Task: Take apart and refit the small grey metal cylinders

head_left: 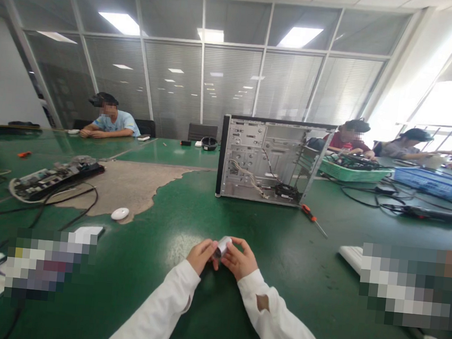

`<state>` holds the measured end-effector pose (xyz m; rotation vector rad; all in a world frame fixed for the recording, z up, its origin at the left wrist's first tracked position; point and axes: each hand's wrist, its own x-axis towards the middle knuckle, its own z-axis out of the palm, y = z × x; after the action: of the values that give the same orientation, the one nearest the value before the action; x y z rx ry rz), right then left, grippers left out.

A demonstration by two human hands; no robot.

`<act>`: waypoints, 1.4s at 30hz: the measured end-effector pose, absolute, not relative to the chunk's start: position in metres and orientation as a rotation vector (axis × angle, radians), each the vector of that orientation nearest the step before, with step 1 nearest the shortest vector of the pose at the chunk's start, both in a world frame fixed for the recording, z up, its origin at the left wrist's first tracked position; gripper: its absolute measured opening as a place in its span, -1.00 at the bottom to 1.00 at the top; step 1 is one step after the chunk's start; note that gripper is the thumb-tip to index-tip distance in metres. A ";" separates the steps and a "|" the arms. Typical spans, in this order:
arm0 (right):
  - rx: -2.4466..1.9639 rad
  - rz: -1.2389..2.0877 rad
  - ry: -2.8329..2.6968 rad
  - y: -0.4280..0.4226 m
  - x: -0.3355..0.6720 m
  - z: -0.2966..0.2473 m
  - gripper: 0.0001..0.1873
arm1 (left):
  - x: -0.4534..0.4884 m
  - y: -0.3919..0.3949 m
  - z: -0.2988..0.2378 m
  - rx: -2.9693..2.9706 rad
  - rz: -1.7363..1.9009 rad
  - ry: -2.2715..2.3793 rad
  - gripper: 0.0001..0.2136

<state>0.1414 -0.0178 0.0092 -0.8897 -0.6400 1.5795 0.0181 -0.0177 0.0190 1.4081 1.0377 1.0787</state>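
Observation:
My left hand and my right hand meet over the green table, both in white sleeves. Between them they grip a small silvery cylindrical object, fingers curled around it from each side. An open computer case stands upright on the table beyond my hands, its inside with cables and a fan facing me. A screwdriver with an orange-red handle lies just to the right of the case's front corner.
A circuit board with black cables lies at the left, a small white round object near it. Green basket and blue basket sit at right with cables. Three people sit at the far side.

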 end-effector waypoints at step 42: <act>-0.760 1.950 -0.394 -0.015 0.160 0.017 -0.76 | 0.014 -0.016 0.016 1.569 1.115 1.016 -0.83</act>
<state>0.1596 -0.0146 0.0168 -0.7597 -0.3939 1.9503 0.0140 -0.0164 0.0160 1.5685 1.0163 1.1147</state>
